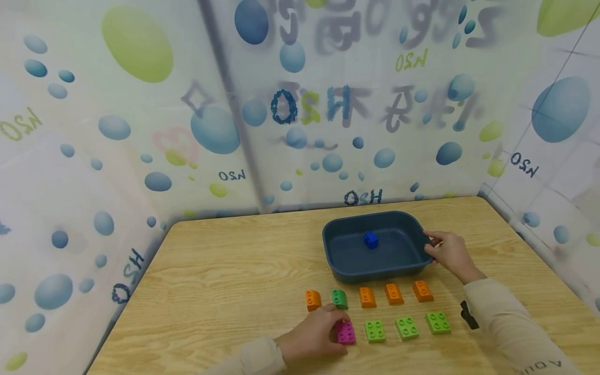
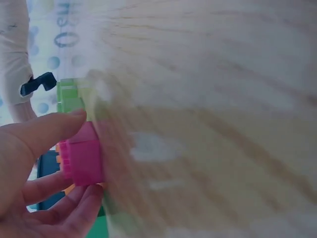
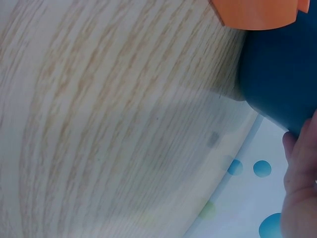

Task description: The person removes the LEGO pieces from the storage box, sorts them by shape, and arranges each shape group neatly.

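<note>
My left hand (image 1: 313,336) is at a pink toy building brick (image 1: 346,333) standing on the table. In the left wrist view, the thumb (image 2: 64,126) lies against one side of this brick and the fingers (image 2: 91,198) against the opposite side, pinching it. My right hand (image 1: 452,255) grips the right rim of a dark blue tray (image 1: 375,272), thumb and fingers at its edge. Inside the tray lies a small blue brick (image 1: 371,240). Only part of the right hand (image 3: 302,173) and the tray's outer wall (image 3: 277,74) appear in the right wrist view.
Orange bricks (image 1: 367,297) and a green brick (image 1: 339,299) form a row before the tray. Three lime green bricks (image 1: 407,327) continue the nearer row, right of the pink one. The wooden table (image 1: 225,271) is enclosed by patterned curtains (image 1: 300,156). A black strap piece hangs at the right sleeve.
</note>
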Tool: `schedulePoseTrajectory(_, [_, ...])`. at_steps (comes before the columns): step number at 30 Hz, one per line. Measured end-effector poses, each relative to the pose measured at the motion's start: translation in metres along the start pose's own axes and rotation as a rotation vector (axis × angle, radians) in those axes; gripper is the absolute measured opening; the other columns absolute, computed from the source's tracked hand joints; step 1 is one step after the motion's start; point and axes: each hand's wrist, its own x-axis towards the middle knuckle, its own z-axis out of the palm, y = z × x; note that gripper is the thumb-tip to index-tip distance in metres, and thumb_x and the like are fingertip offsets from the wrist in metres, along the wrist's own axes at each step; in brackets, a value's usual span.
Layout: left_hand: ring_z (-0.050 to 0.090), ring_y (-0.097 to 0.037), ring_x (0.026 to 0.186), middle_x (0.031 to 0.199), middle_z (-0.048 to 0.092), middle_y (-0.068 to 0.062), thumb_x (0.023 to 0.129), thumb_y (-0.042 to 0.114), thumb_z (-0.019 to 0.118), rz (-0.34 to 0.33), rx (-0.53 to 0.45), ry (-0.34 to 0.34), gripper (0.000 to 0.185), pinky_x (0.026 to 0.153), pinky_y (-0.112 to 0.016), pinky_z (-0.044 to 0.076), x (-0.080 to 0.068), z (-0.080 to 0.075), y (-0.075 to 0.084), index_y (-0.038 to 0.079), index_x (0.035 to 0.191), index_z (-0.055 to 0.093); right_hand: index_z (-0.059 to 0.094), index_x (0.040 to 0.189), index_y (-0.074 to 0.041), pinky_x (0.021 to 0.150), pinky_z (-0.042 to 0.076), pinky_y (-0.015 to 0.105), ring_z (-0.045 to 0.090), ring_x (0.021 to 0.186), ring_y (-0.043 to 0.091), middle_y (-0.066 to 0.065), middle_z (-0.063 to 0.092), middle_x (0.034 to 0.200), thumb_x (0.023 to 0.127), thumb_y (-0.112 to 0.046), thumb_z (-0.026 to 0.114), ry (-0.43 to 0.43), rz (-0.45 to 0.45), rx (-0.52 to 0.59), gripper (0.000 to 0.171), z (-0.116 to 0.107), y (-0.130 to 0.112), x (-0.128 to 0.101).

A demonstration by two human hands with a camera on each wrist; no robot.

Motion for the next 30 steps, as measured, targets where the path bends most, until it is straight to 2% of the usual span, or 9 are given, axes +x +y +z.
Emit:
schedulePoseTrajectory(7, [0.049, -0.002, 0.088, 0.103, 0.054, 0.002, 0.072, 0.030, 0.073, 0.065, 0.060, 0.053, 0.047, 0.074, -0.016, 0.043, -0.003, -0.010, 0.004, 0.008, 0.110, 0.058, 0.049, 0.117, 0.013, 0.040, 0.044, 0.026, 0.055, 0.045, 0.022, 0.017, 0.060, 0.075, 0.079, 0.003, 0.052, 0.003, 0.008, -0.004, 0.040, -0.001, -0.001, 0.000])
schedulePoseTrajectory(14, [0.053, -0.009, 0.094, 0.105, 0.056, -0.001, 0.079, 0.033, 0.066, 0.124, 0.100, 0.171, 0.043, 0.076, -0.019, 0.044, 0.005, -0.029, 0.009, 0.008, 0.114, 0.058, 0.049, 0.116, 0.014, 0.040, 0.043, 0.026, 0.055, 0.045, 0.022, 0.018, 0.060, 0.075, 0.079, 0.003, 0.052, 0.003, 0.005, -0.005, 0.039, 0.000, 0.000, 0.000])
schedulePoseTrajectory(18, [0.055, -0.009, 0.087, 0.098, 0.057, 0.000, 0.082, 0.029, 0.064, 0.160, 0.108, 0.217, 0.038, 0.071, -0.016, 0.044, 0.021, -0.045, 0.010, 0.009, 0.113, 0.057, 0.050, 0.116, 0.014, 0.040, 0.043, 0.026, 0.055, 0.044, 0.022, 0.017, 0.060, 0.075, 0.078, 0.003, 0.052, 0.006, 0.000, -0.008, 0.039, 0.000, 0.001, 0.000])
schedulePoseTrajectory(22, [0.055, -0.010, 0.085, 0.095, 0.056, -0.001, 0.083, 0.031, 0.062, 0.159, 0.110, 0.258, 0.036, 0.070, -0.015, 0.043, 0.042, -0.058, 0.006, 0.010, 0.112, 0.058, 0.050, 0.116, 0.014, 0.040, 0.043, 0.026, 0.055, 0.045, 0.022, 0.018, 0.060, 0.075, 0.078, 0.003, 0.052, 0.009, -0.002, -0.010, 0.039, 0.000, 0.001, 0.000])
schedulePoseTrajectory(30, [0.054, -0.010, 0.086, 0.094, 0.056, 0.002, 0.082, 0.033, 0.062, 0.074, 0.126, 0.335, 0.034, 0.072, -0.017, 0.043, 0.081, -0.077, -0.004, 0.013, 0.109, 0.058, 0.050, 0.116, 0.014, 0.039, 0.043, 0.026, 0.055, 0.044, 0.023, 0.017, 0.060, 0.075, 0.079, 0.003, 0.053, 0.007, -0.001, -0.003, 0.039, 0.000, 0.000, -0.001])
